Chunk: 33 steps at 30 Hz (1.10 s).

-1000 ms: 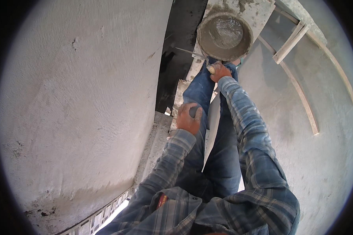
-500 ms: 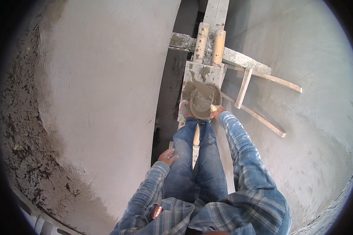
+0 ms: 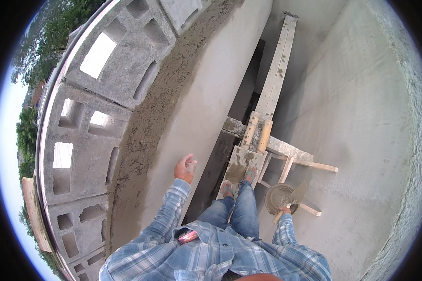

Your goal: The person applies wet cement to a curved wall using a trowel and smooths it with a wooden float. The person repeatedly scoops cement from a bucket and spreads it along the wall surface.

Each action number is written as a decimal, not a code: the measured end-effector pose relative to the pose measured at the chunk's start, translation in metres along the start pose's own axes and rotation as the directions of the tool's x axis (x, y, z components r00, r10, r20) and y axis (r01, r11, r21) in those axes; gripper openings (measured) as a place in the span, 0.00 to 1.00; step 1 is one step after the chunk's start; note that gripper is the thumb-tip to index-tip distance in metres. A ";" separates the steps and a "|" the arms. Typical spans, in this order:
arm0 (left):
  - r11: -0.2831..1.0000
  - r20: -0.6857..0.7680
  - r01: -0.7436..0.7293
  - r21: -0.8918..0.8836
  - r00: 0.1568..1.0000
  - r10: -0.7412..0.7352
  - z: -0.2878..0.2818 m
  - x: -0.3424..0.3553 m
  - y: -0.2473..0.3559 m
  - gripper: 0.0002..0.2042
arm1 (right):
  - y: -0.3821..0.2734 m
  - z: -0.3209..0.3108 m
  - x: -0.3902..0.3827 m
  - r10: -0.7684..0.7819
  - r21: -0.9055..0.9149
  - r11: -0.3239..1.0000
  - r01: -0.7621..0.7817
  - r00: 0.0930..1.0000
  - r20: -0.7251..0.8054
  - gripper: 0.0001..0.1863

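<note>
My left hand (image 3: pixel 185 167) is raised beside the plastered wall band (image 3: pixel 183 131), fingers loosely bent and apart, nothing visible in them. My right hand (image 3: pixel 285 210) is low on the right, closed on a trowel (image 3: pixel 299 192) and at the near rim of a round pan of grey mortar (image 3: pixel 280 195); whether it grips the pan too is unclear. The trowel blade lies over the pan's right side. My sandalled feet (image 3: pixel 250 175) stand on a mortar-spattered board (image 3: pixel 242 154), left of the pan.
Pale poles (image 3: pixel 265 136) and a long plank (image 3: pixel 279 56) continue ahead over a dark gap. A timber frame (image 3: pixel 314 166) sits beside the right wall (image 3: pixel 361 117). On the left run pierced concrete blocks (image 3: pixel 117 56) above rough wet render (image 3: pixel 140 140), with trees and sky outside.
The view has swung to show the block parapet. My left hand has risen from my leg. The pan has left the board and moved right with my right hand and trowel.
</note>
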<state>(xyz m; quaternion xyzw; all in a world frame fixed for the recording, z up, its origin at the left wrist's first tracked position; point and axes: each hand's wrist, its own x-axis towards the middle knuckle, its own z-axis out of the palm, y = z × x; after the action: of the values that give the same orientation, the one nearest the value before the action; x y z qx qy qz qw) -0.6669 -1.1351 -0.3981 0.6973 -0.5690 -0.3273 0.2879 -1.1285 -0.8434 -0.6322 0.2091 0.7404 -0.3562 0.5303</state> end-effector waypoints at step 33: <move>0.490 0.334 -0.582 0.649 0.797 0.503 -0.005 0.160 0.068 0.07 | -0.239 0.026 -0.070 0.113 0.753 0.657 0.035 0.983 -0.145 0.16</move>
<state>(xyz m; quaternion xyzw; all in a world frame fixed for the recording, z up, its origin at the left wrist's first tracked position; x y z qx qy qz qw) -0.6820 -1.3045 -0.3627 0.5193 -0.8533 -0.0012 0.0475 -1.2514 -1.0156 -0.4988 0.4567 0.5664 -0.5986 0.3350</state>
